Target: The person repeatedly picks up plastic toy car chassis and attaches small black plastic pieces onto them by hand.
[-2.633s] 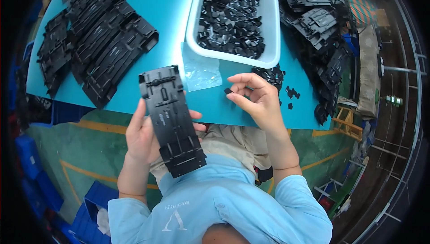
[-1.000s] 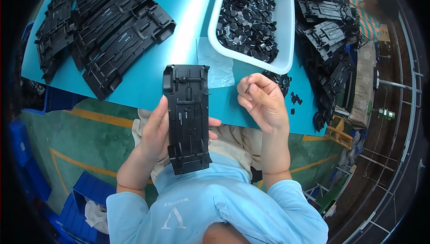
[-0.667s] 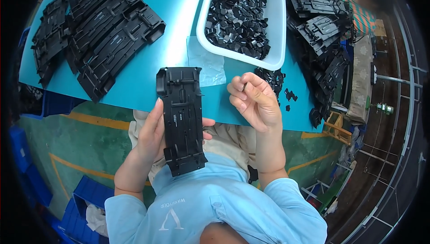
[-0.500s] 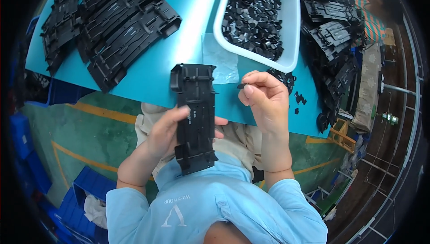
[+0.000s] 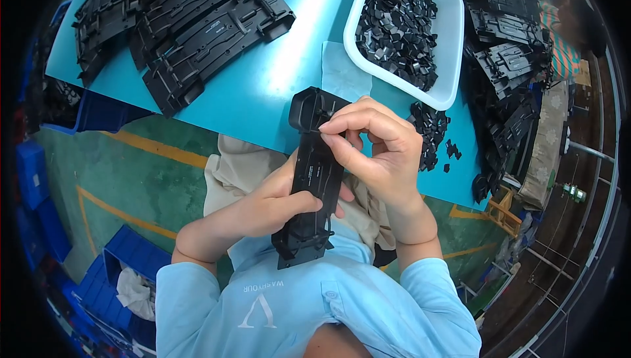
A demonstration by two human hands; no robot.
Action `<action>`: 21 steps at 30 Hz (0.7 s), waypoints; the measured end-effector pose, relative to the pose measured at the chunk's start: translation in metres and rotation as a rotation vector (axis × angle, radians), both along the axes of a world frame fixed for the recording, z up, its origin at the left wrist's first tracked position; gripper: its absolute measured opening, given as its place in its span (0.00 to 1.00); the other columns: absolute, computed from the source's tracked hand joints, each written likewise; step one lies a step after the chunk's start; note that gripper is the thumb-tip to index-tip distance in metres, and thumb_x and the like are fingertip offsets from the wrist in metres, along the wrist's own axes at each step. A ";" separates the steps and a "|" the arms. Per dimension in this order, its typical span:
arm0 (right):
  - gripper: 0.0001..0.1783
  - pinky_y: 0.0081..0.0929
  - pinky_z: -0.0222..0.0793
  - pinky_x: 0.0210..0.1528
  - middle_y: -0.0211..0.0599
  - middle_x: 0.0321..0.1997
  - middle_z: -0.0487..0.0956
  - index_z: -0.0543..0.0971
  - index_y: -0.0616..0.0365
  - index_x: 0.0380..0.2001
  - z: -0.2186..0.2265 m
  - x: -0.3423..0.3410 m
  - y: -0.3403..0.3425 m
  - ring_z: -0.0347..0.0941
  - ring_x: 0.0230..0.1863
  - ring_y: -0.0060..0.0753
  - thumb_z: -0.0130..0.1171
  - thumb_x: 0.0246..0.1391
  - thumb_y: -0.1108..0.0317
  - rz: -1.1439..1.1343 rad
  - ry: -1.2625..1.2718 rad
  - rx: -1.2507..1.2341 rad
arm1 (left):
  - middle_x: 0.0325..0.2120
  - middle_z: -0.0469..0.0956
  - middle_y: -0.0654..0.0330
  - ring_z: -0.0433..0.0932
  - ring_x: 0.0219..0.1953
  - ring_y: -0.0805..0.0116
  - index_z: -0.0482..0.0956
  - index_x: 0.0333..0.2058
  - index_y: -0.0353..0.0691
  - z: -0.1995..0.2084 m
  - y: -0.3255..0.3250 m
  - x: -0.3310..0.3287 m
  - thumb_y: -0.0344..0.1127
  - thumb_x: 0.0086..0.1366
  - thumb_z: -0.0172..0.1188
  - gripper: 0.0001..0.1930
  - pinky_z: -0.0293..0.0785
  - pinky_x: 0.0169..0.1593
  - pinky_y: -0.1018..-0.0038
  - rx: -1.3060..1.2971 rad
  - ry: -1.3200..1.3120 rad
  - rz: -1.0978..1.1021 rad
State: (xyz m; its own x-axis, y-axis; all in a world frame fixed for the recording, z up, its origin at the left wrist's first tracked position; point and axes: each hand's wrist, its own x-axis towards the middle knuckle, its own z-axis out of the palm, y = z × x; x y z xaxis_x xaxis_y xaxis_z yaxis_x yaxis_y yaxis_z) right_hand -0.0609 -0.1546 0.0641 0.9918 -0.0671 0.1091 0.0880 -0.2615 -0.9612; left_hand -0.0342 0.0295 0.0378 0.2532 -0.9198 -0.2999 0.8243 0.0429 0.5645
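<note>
My left hand (image 5: pixel 279 203) grips a long black molded plastic part (image 5: pixel 307 177) round its middle, the thumb lying across its ribbed face and the fingers behind. The part is held lengthwise over my lap, its upper end near the table edge. My right hand (image 5: pixel 381 144) is pinched at that upper end, thumb and forefinger against the part. The small black plastic piece between those fingertips is almost wholly hidden now. Beyond my right hand, many like pieces fill a white bin (image 5: pixel 450 49), and a loose heap of small pieces (image 5: pixel 430 131) lies beside it.
Large black molded parts (image 5: pixel 217 39) lie in overlapping rows on the blue table (image 5: pixel 276 62) at the left. More are stacked at the right (image 5: pixel 506 62). A clear plastic sheet (image 5: pixel 345 72) lies near the bin. Blue crates (image 5: pixel 131 259) stand on the green floor at lower left.
My right hand has moved left with the small black piece to the part's upper end. The long part has shifted right and tilted, and my left thumb now lies farther across it.
</note>
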 end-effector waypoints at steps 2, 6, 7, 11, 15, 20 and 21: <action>0.10 0.13 0.60 0.28 0.36 0.33 0.79 0.82 0.65 0.31 0.000 0.000 0.000 0.65 0.26 0.17 0.62 0.43 0.87 -0.008 0.001 0.001 | 0.45 0.74 0.50 0.79 0.44 0.65 0.40 0.65 0.37 0.003 -0.001 0.000 0.25 0.60 0.48 0.37 0.75 0.48 0.69 0.010 0.005 0.004; 0.10 0.14 0.59 0.27 0.35 0.32 0.79 0.83 0.65 0.31 -0.001 0.001 -0.001 0.64 0.26 0.17 0.62 0.42 0.86 0.004 -0.017 -0.038 | 0.45 0.74 0.50 0.79 0.43 0.66 0.39 0.65 0.36 0.002 -0.002 -0.002 0.26 0.60 0.47 0.37 0.75 0.48 0.70 0.009 0.010 0.013; 0.10 0.14 0.59 0.27 0.34 0.32 0.79 0.83 0.65 0.31 -0.001 0.001 -0.001 0.64 0.26 0.17 0.62 0.42 0.86 0.007 -0.024 -0.045 | 0.45 0.74 0.50 0.79 0.43 0.66 0.39 0.65 0.36 0.002 -0.002 -0.002 0.26 0.60 0.47 0.37 0.75 0.48 0.70 0.010 0.011 0.013; 0.10 0.15 0.59 0.27 0.35 0.31 0.79 0.83 0.64 0.30 -0.002 0.001 -0.002 0.64 0.25 0.18 0.62 0.41 0.86 0.014 -0.028 -0.062 | 0.45 0.74 0.51 0.79 0.42 0.66 0.40 0.65 0.35 0.001 -0.003 -0.002 0.26 0.60 0.47 0.36 0.75 0.47 0.70 0.017 0.007 0.011; 0.10 0.15 0.59 0.26 0.35 0.31 0.80 0.83 0.64 0.30 -0.002 0.001 -0.002 0.65 0.25 0.18 0.62 0.41 0.85 0.019 -0.036 -0.086 | 0.44 0.74 0.52 0.78 0.42 0.67 0.41 0.65 0.35 0.002 -0.003 -0.002 0.25 0.60 0.47 0.36 0.74 0.47 0.71 0.023 -0.002 0.012; 0.10 0.16 0.60 0.25 0.33 0.29 0.80 0.83 0.62 0.29 0.003 0.002 -0.002 0.66 0.25 0.19 0.62 0.40 0.84 0.036 -0.034 -0.151 | 0.44 0.73 0.52 0.77 0.41 0.69 0.41 0.65 0.34 0.002 -0.004 -0.003 0.25 0.61 0.46 0.35 0.74 0.47 0.72 0.052 -0.049 0.009; 0.09 0.16 0.61 0.25 0.33 0.29 0.80 0.82 0.62 0.29 0.005 0.003 -0.002 0.66 0.25 0.20 0.62 0.40 0.83 0.037 -0.029 -0.184 | 0.44 0.73 0.53 0.77 0.41 0.69 0.41 0.65 0.34 0.002 -0.004 -0.003 0.26 0.62 0.46 0.35 0.74 0.47 0.72 0.070 -0.080 -0.001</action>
State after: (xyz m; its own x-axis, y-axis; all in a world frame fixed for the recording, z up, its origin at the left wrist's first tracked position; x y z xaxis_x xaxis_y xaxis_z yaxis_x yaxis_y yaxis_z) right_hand -0.0583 -0.1567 0.0687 0.9894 -0.0070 0.1447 0.1278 -0.4290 -0.8942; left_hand -0.0372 0.0254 0.0400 0.2783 -0.8975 -0.3420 0.7764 0.0006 0.6302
